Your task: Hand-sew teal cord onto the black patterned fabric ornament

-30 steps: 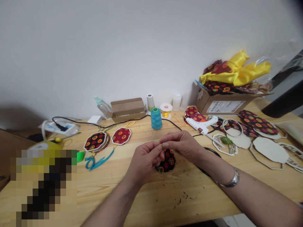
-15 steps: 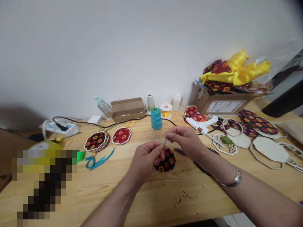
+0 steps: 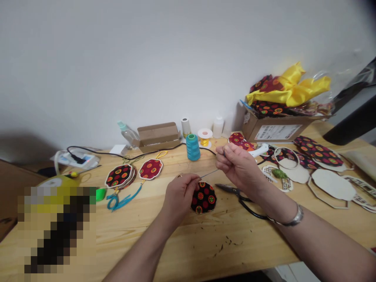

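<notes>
A thin bluish thread (image 3: 210,173) is stretched between my two hands above the table. My left hand (image 3: 181,194) is closed, pinching its left end between thumb and finger. Higher and to the right, my right hand (image 3: 237,164) grips the other end in a closed fist. Just below them lies a round fabric piece (image 3: 205,199), black with red and orange patterns, partly behind my left fingers. Black-handled scissors (image 3: 232,189) lie under my right wrist. Behind the hands stands a cone of teal thread (image 3: 192,148).
A white glue gun (image 3: 259,150) lies behind my right hand. Patterned pendants (image 3: 151,169) with teal tassels (image 3: 125,200) are at left. Wooden frames and white shapes (image 3: 333,185) spread at right, near a cardboard box (image 3: 274,129) of fabric. Dark scraps (image 3: 227,242) dot the front.
My right hand has moved up and to the right, away from my left, so a longer stretch of thread shows. The scissors and the round fabric piece are less covered.
</notes>
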The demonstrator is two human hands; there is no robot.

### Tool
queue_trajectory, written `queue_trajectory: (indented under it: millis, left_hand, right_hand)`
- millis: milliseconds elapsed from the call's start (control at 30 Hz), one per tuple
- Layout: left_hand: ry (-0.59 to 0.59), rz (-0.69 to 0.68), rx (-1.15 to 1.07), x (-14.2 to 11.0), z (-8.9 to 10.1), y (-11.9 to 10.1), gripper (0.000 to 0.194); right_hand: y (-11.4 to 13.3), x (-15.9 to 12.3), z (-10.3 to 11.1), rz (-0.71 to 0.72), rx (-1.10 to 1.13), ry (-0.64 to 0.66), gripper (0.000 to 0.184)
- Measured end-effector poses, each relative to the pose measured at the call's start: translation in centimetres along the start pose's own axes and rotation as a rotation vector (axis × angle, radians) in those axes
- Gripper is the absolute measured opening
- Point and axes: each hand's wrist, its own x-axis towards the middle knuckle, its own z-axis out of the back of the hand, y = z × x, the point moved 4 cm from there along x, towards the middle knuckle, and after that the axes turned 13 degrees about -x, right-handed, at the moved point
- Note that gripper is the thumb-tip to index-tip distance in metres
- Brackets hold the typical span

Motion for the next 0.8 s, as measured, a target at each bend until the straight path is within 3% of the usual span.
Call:
queue_trajectory:
  millis: [67,133,233,333,433,500,667,800]
  left_hand:
    - [-0.056,-0.097,0.077,0.0,0.3,-0.3,0.017]
    - [-0.184,-0.183,0.116,0.0,0.8,-0.9,0.024]
    - [-0.305,-0.144,0.023,-0.2,1.4,-1.4,0.029]
    - [-0.099,0.181,-0.282,-0.4,0.3,-0.6,0.018]
    - [0.177,0.507,-0.651,-1.3,-1.8,0.1,0.029]
    - [0.254,0.622,-0.8,-1.7,-2.7,0.2,0.034]
    - [0.248,0.754,-0.971,-1.7,-3.0,0.9,0.038]
    - [0.151,0.815,-1.013,-1.7,-2.8,1.8,0.026]
  right_hand:
    - [0.2,0.0,0.2,0.024,-0.044,-0.04,0.023]
    - [0.2,0.0,0.1,0.047,-0.063,-0.071,0.024]
    - [-0.1,0.0,0.0,0.043,-0.058,-0.103,0.024]
    - [-0.9,-0.1,-0.1,0.03,-0.047,-0.098,0.02]
    - [-1.6,-0.3,-0.3,0.048,-0.076,-0.082,0.017]
    - [-1.9,-0.6,-0.6,0.077,-0.121,-0.067,0.016]
    - [-1.8,-2.4,-2.2,0.189,-0.4,0.01,0.011]
    - [-0.9,-4.1,-3.6,0.469,-0.73,0.15,0.008]
